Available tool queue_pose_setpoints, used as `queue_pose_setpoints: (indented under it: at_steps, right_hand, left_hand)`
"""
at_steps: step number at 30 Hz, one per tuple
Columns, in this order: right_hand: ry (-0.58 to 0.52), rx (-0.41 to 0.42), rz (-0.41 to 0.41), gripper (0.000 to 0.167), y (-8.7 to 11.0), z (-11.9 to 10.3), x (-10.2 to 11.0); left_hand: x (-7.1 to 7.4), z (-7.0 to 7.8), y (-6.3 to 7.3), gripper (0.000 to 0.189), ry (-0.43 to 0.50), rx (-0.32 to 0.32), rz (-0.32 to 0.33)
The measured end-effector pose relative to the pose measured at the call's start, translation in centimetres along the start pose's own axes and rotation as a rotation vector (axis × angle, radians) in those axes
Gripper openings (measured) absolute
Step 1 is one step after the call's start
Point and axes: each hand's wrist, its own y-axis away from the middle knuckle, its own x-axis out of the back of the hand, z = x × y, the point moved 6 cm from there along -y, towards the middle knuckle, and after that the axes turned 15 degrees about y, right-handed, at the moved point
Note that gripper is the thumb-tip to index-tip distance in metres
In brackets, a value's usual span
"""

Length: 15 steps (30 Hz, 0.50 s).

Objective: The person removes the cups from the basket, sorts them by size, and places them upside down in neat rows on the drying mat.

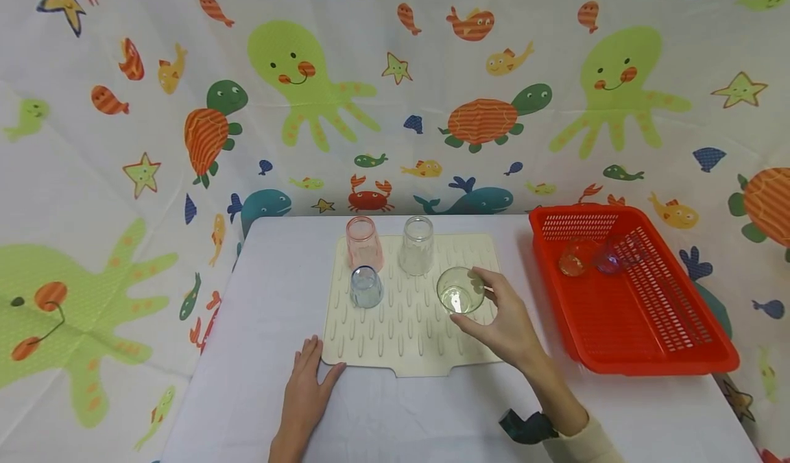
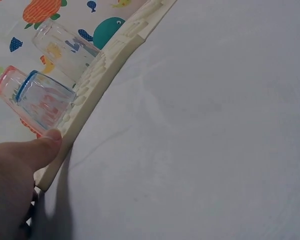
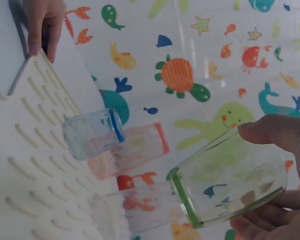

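My right hand (image 1: 506,319) grips a clear glass tumbler (image 3: 230,180) with a green band, thumb on one side and fingers on the other. The tumbler is over the right part of a cream ridged drying mat (image 1: 401,353), its green-banded end towards the mat. My left hand (image 1: 305,387) rests at the mat's front left corner, its thumb (image 2: 50,142) on the edge. On the mat stand a pink glass (image 1: 364,247), a clear glass (image 1: 417,247) and a short blue glass (image 1: 367,288), narrower ends up.
A red plastic basket (image 1: 654,367) stands to the right of the mat, with a few tinted glasses (image 1: 580,257) lying inside. Both sit on a white-covered table (image 1: 265,278). A sea-animal curtain (image 1: 382,24) hangs behind and at both sides.
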Motion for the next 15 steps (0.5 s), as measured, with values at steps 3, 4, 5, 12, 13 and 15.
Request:
queue_pose_setpoints:
  at_steps: [3, 4, 5, 12, 13, 15]
  right_hand:
    - [-0.014, 0.023, -0.005, 0.084, 0.2, -0.4, -0.3]
    - [-0.019, 0.03, -0.009, 0.084, 0.2, -0.5, -0.4]
    - [-0.024, 0.036, -0.014, 0.084, 0.3, -0.6, -0.5]
    - [-0.023, 0.053, -0.038, 0.084, 0.7, -1.0, -1.1]
    - [-0.024, 0.055, -0.04, 0.084, 0.7, -1.1, -1.1]
    - [-0.027, 0.058, -0.045, 0.084, 0.7, -1.2, -1.2]
  left_hand:
    - [0.0, 0.1, -0.1, 0.08, -0.002, 0.01, -0.003]
    - [0.0, 0.1, -0.1, 0.081, -0.002, 0.017, -0.008]
    - [0.0, 0.1, -0.2, 0.081, 0.001, 0.025, -0.014]
    - [0.2, 1.5, -0.7, 0.081, 0.039, 0.031, -0.034]
    - [0.3, 1.9, -0.8, 0.081, 0.046, 0.017, -0.026]
    - [0.5, 2.9, -0.9, 0.081, 0.062, -0.015, -0.009]
